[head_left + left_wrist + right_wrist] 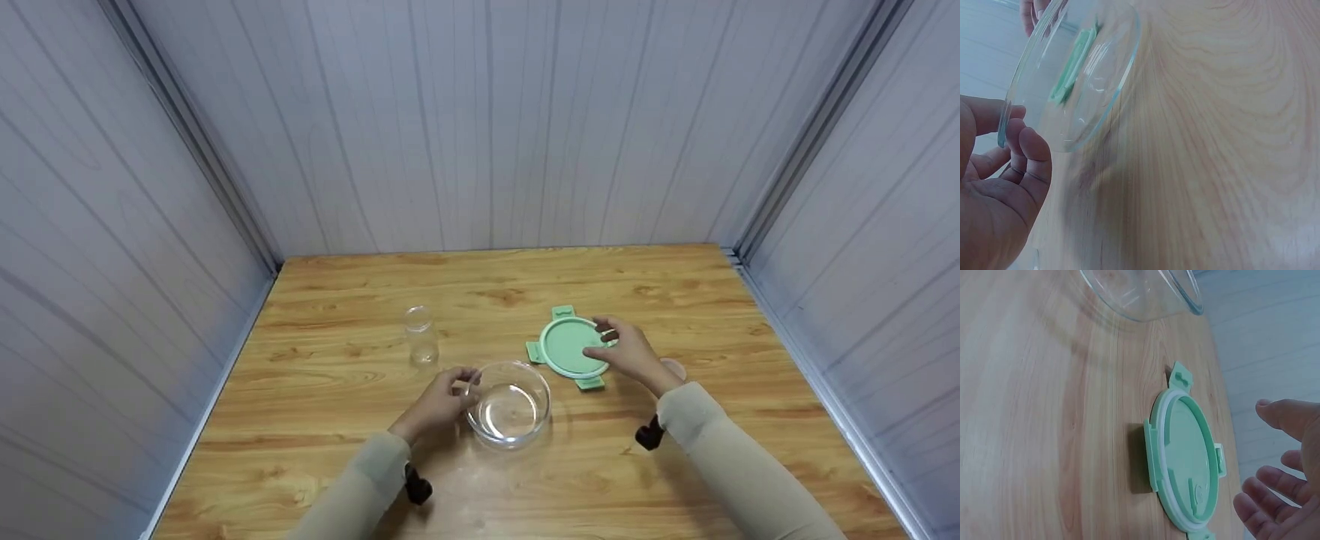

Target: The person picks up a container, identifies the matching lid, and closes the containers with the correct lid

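Note:
A clear round glass bowl (510, 431) stands on the table in front of me. My left hand (442, 401) pinches its rim on the left side, and the left wrist view shows fingers on both sides of the glass wall (1044, 73). To the right of the bowl lies a round green lid (574, 346) with a pale sealing ring and clip tabs folded outward. Over the lid's right edge hovers my right hand (626, 352), thumb and fingers apart and holding nothing. In the right wrist view a gap shows between that hand (1292, 478) and the lid (1188, 455).
A clear cylindrical jar (421, 337) is behind and left of the bowl. Partly hidden by the right wrist is a small round pale item (675, 367). The wooden table (360, 292) meets light panel walls at the back and both sides.

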The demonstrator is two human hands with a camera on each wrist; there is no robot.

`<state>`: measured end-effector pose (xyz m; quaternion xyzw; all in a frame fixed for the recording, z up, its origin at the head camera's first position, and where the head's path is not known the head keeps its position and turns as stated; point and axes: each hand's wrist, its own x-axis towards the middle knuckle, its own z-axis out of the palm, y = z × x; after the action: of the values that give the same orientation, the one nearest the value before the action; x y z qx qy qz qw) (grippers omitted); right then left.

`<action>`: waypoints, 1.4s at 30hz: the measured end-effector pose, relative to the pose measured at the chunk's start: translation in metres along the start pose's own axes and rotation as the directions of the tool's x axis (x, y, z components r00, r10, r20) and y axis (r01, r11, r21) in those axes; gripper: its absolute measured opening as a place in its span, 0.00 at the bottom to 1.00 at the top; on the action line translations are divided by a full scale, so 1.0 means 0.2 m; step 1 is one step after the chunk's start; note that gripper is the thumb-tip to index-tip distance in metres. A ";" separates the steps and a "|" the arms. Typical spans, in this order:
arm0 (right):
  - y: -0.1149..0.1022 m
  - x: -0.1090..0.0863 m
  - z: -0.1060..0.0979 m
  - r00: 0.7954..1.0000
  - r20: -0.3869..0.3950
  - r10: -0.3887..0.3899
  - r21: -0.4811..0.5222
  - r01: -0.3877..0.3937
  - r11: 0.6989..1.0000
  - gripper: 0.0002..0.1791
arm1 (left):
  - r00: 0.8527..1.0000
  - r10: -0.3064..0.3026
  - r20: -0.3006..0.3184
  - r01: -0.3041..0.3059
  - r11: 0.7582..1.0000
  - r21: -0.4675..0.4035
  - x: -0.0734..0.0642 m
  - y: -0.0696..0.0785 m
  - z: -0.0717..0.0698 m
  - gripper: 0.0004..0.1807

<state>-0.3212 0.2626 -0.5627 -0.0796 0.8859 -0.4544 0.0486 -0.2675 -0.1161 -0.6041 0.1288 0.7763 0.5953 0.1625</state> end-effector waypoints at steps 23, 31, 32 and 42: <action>0.15 -0.01 -0.07 0.996 -0.047 0.074 0.054 -0.072 0.996 0.42 | 1.000 -0.022 0.007 0.023 0.999 -0.037 0.00 -0.01 0.00 0.25; 0.19 0.02 -0.08 0.991 -0.059 0.116 0.044 -0.114 0.993 0.43 | 0.999 -0.040 -0.002 0.040 0.998 -0.048 0.00 0.00 0.00 0.26; 0.19 0.03 -0.08 0.991 -0.059 0.119 0.041 -0.117 0.992 0.43 | 0.999 -0.042 -0.002 0.041 0.998 -0.047 0.00 0.00 0.00 0.26; 0.24 0.05 -0.05 0.983 -0.038 0.178 0.057 -0.176 0.983 0.43 | 0.999 -0.033 -0.004 0.033 0.999 -0.029 -0.01 0.01 0.00 0.26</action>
<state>-0.3371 0.2959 -0.5952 0.0107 0.8777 -0.4736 0.0717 -0.2656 -0.1167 -0.6014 0.1123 0.7700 0.6040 0.1723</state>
